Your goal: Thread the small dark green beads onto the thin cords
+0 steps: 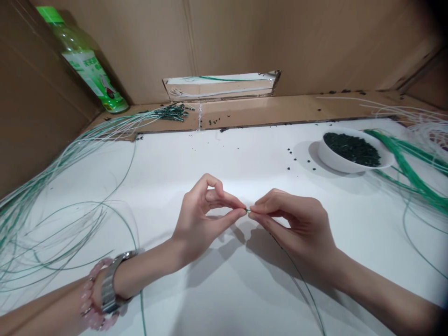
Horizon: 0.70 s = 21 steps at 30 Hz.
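My left hand (206, 214) pinches thumb and forefinger together at a tiny dark bead (246, 210), mostly covered by the fingertips. Just to its right, my right hand (297, 224) has thumb and forefinger closed on a thin green cord (304, 280), which trails from under that hand to the bottom edge. The fingertips of both hands almost meet above the white tabletop (224, 163). Right of centre stands a white bowl (336, 163) filled with dark green beads (352, 148). A few loose beads (295, 159) lie on its left.
Bundled green and white cords (115, 123) with beaded ends (173, 112) spread along the left. Green cords (413, 163) and white cords (427, 128) lie at the right. A green-capped bottle (89, 70) leans at the back left against a cardboard wall (238, 37) with a slot.
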{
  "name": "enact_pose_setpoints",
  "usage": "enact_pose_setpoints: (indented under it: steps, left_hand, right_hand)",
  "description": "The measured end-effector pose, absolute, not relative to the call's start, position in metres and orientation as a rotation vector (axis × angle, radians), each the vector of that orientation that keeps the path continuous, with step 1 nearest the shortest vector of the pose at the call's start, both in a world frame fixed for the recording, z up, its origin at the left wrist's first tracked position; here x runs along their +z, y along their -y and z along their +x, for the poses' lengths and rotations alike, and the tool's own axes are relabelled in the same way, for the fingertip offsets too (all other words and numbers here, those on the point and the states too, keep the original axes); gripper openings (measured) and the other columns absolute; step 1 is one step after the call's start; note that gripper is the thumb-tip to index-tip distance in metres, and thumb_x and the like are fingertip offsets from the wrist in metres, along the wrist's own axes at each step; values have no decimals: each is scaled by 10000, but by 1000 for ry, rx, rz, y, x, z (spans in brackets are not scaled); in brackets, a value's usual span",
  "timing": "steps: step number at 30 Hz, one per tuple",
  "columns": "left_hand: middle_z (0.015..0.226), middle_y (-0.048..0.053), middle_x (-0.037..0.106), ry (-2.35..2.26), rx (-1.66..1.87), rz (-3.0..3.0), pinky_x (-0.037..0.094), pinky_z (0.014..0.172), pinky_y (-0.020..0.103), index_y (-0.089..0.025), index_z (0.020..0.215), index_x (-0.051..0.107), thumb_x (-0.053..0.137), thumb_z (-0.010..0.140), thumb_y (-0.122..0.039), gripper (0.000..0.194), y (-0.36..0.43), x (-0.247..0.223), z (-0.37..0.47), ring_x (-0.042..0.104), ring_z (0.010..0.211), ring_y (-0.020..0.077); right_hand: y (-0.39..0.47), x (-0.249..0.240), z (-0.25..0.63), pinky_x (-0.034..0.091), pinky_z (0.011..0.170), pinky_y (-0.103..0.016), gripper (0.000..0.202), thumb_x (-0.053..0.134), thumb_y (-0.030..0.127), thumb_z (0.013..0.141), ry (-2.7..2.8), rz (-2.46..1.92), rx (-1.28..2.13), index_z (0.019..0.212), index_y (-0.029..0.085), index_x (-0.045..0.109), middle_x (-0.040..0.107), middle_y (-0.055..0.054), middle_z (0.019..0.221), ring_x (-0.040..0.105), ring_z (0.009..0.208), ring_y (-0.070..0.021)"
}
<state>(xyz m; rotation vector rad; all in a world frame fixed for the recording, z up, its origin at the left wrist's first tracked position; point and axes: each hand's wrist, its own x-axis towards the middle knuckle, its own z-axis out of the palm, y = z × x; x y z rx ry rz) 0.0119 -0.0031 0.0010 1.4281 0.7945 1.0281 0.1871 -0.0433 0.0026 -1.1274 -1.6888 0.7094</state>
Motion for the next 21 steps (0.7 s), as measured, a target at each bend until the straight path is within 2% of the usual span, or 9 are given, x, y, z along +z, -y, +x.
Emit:
enact_pose_setpoints:
  steps: [10,15,21]
  left_hand:
    - [770,-40,723,-814,973,1456,563,736,210,-215,808,386,691,753,-128,323,4,0,11,684,734,90]
    - [740,-55,709,-797,986,1407,553,748,204,-212,805,380,695,750,-125,332,3,2,12,676,711,76]
    - [725,-36,675,-806,962,1390,536,683,206,-206,797,367,671,779,-160,309,2,2,13,658,699,87]
  right_hand:
    - [42,3,191,472,529,-147,77,675,168,786,1667,-1169,770,746,191,613,621,41,682,548,607,-48]
    - [42,2,192,440,528,-169,84,669,141,789,1735,-1102,708,757,184,605,612,35,682,535,605,-48]
    - [42,-1,191,449,568,-201,95,645,107,800,1797,-1062,680,751,170,593,632,15,715,560,649,-68]
